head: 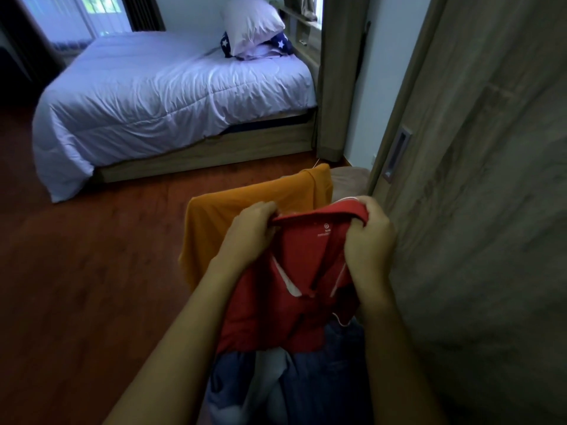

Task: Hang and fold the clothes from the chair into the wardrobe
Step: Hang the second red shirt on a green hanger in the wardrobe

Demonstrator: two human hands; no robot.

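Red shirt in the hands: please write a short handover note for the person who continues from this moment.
Left hand grips one end of the collar of the red polo shirt; right hand grips the other end.
The shirt hangs between them, above blue denim.
An orange garment is draped behind it, apparently over the chair back.
The wood-grain door on the right, probably the wardrobe, has a recessed handle.
Done: the red shirt is lifted.
Left: hang or fold it, then the orange garment and the denim. No hanger is in view.
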